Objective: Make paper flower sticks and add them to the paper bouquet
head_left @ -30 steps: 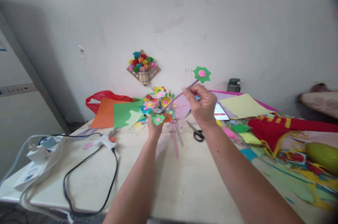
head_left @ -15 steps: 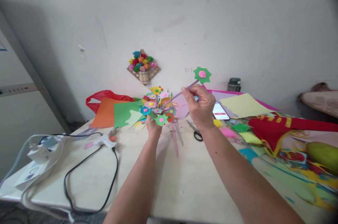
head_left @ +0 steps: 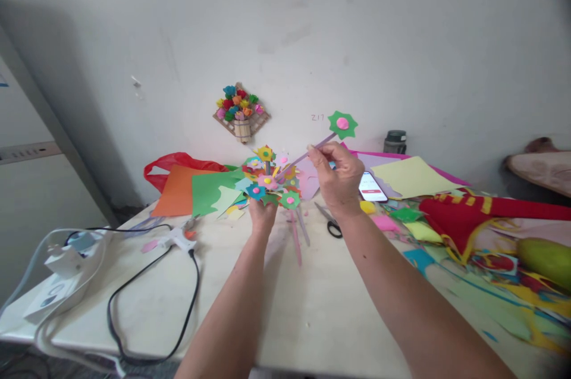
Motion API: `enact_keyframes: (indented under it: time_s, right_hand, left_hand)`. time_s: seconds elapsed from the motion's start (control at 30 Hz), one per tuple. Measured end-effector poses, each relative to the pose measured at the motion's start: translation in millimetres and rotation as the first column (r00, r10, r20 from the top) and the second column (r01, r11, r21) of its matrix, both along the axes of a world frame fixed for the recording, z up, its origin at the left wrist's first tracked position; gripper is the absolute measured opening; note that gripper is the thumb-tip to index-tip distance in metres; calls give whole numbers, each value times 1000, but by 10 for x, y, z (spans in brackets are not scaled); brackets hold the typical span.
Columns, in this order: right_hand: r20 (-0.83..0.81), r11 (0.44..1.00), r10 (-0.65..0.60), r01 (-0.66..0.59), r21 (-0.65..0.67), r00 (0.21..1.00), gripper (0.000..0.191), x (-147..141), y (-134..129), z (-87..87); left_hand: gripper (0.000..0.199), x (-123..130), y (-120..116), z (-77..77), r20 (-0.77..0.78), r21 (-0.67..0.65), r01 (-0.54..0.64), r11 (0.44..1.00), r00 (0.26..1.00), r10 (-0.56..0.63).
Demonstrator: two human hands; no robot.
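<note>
My right hand (head_left: 338,179) pinches the purple stem of a green paper flower (head_left: 342,124) with a pink centre. The stem slants down to the left, its lower end among the blooms of a bunch of paper flowers (head_left: 267,180). Beneath those blooms is my left hand (head_left: 262,216), closed round the bunch from below; the flower heads hide most of its fingers. Yellow, blue, pink and green flowers spread above and around it.
Scissors (head_left: 333,228) and paper strips (head_left: 295,239) lie between my arms. To the left are a glue gun (head_left: 177,238), its black cable and a power strip (head_left: 74,272). A phone (head_left: 372,187), coloured sheets (head_left: 414,178) and paper scraps lie right.
The bunch in my left hand has turned, so its flowers face differently and the lower green one sits further right. My right hand and its flower have barely moved.
</note>
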State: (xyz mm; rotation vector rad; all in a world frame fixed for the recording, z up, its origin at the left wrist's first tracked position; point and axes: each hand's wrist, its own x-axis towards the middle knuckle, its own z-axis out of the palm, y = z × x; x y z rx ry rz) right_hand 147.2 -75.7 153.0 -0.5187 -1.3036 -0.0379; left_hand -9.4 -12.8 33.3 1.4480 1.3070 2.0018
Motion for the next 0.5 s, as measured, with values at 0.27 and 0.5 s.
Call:
enact_keyframes:
  time_s: [0.27,0.5]
  right_hand:
    - [25,1000,-4,4,-7,1000,18,-39,56,-54]
    - [80,1000,5,-3,-24,997,19,-102,106,-111]
  left_hand:
    - [6,38,-36,30,-183,-73,-180,981,969,164]
    - [10,24,36,-31,-157,-114,-196,974,972,177]
